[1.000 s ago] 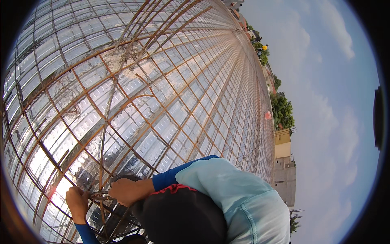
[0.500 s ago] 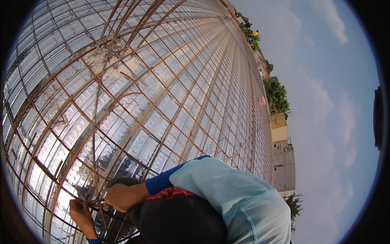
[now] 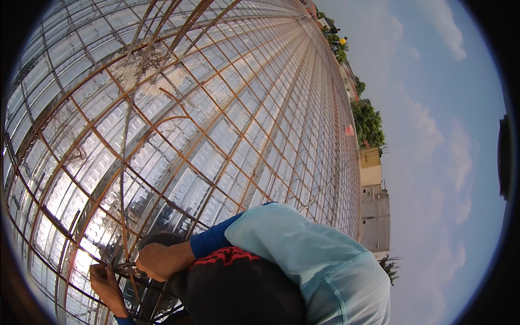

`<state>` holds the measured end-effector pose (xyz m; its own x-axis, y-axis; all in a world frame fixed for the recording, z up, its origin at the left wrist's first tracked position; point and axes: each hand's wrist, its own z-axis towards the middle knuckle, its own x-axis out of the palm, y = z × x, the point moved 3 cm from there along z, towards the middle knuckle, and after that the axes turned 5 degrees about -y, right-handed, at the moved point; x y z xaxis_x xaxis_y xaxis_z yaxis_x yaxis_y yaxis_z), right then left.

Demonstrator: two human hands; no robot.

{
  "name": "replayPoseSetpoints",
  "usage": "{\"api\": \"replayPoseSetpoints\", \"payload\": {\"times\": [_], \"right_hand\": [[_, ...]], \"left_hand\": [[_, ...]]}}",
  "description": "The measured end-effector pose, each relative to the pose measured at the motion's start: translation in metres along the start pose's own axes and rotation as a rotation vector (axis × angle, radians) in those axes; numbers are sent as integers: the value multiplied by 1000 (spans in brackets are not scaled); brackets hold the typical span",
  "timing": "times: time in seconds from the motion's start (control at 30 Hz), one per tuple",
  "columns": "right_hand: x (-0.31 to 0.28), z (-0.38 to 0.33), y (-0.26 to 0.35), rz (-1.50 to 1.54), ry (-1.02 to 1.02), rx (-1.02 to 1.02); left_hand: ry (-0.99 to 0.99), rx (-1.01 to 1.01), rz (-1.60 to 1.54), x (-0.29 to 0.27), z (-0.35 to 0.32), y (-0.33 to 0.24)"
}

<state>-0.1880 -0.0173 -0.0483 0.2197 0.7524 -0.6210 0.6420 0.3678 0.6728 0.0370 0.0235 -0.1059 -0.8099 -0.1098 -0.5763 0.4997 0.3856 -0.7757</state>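
1. Right hand [image 3: 154,261] of mine curls around what look like metal pliers [image 3: 127,266], low over the rusty rebar mesh [image 3: 187,157].
2. Left hand [image 3: 107,287] bends at their tip; I cannot tell whether it pinches anything.
3. Probably stiff, fairly light; I'd grip the handles.

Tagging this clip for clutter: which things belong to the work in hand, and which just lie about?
Likely in use:
left hand
right hand
dark metal tool between them
rusty bar grid

Likely incidental:
bent rusty bar
cluster of projecting bars
distant reddish object
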Motion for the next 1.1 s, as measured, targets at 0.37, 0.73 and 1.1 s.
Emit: {"api": "replayPoseSetpoints", "payload": {"times": [0.37, 0.73, 1.1], "right_hand": [[12, -5, 0, 205, 206, 193], [-10, -8, 14, 520, 426, 239], [-7, -6, 18, 946, 431, 311]], "left_hand": [[-21, -37, -104, 4, -5, -14], [-73, -283, -418, 14, -58, -9], [143, -800, -1319, 53, -72, -52]]}}
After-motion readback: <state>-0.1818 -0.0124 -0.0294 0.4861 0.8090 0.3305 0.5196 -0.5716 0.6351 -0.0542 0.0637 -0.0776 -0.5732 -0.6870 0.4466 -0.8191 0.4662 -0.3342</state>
